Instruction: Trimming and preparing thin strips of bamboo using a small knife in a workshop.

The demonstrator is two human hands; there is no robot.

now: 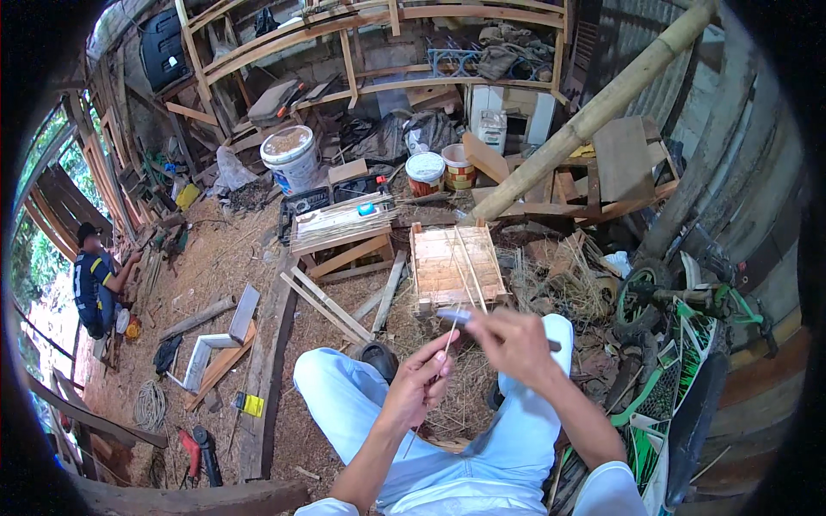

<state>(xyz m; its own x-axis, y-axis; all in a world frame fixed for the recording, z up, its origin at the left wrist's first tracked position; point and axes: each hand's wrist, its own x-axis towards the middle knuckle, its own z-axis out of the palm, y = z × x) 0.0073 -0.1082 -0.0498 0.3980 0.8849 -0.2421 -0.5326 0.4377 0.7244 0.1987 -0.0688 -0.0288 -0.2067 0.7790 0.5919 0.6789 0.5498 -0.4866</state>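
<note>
My left hand [416,383] is closed around a thin bamboo strip [411,443], which slants up past my fingertips and down between my legs. My right hand [514,346] grips a knife [454,316]. Its blade points left and lies across the upper part of the strip, just above my left fingers; whether it touches the strip I cannot make out. The butt of the dark handle sticks out on the right side of my fist. Beyond my hands stands a small slatted wooden crate [430,275], with loose thin strips leaning across its top.
A small wooden stand [344,232] carries a bundle of thin strips and a blue tape measure [366,209]. A bamboo pole [594,116] slants in from the right, above a bicycle [671,378]. Red power tool [190,456] lies lower left. Another person [93,279] squats far left.
</note>
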